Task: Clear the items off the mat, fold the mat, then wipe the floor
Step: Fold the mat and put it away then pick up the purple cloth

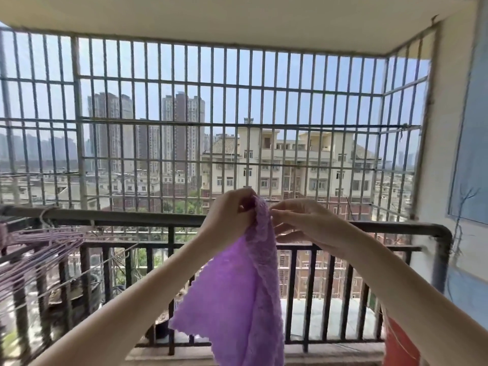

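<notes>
- While both arms reach up from the lower corners of the frame, the left hand (229,211) grips the top edge of the purple cloth (237,294) at centre frame, fingers curled round the bunched fabric
- Right hand (301,223) pinches the same top edge just beside the left hand; its fingertips (273,213) are blurred, so the exact finger placement cannot be told
- Cloth hangs down between the forearms; its lower end is cut off by the bottom edge of the frame
- Dark railing (118,220) crosses mid-frame behind the hands, partly hidden by the arms and cloth
- Window grille (184,80) fills the upper half; buildings show through it
- Purple rack (39,247) at the left edge is blurred and cut off
- Red object (398,344) at lower right is mostly hidden by the right forearm and cannot be identified
</notes>
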`<move>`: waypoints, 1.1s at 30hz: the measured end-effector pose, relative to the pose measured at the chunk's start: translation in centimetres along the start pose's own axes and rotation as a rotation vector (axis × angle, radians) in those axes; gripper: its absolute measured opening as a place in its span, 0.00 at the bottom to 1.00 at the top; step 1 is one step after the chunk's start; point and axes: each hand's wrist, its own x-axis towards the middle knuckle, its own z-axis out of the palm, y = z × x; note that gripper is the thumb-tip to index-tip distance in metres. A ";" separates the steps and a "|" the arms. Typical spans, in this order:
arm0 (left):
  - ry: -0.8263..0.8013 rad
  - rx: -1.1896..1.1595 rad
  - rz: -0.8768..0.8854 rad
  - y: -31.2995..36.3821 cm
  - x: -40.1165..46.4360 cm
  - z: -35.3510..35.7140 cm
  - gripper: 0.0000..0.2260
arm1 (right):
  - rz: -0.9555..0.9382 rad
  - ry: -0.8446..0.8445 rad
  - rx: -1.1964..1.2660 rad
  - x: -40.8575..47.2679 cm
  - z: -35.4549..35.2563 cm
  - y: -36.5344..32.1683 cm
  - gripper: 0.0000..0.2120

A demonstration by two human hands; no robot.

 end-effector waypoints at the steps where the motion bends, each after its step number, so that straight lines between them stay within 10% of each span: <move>1: -0.010 -0.001 -0.012 0.2 0.1 -0.1 0.11 | -0.040 0.050 -0.058 -0.1 0.2 -0.1 0.09; 9: -0.089 0.025 -0.109 -1.0 1.1 -0.4 0.02 | -0.254 0.255 -0.483 -1.5 2.9 -1.6 0.28; 12: -0.099 0.074 -0.055 -1.4 1.0 -0.5 0.00 | -0.309 0.315 -0.571 -0.8 3.3 -0.7 0.16; 23: -0.223 -0.018 0.111 -2.3 0.4 -1.6 0.08 | -0.206 0.370 -0.236 1.4 1.6 -1.7 0.11; 33: -0.410 -0.436 -0.169 -9.4 -5.3 0.5 0.17 | -0.296 0.374 -0.229 1.5 0.2 -2.4 0.10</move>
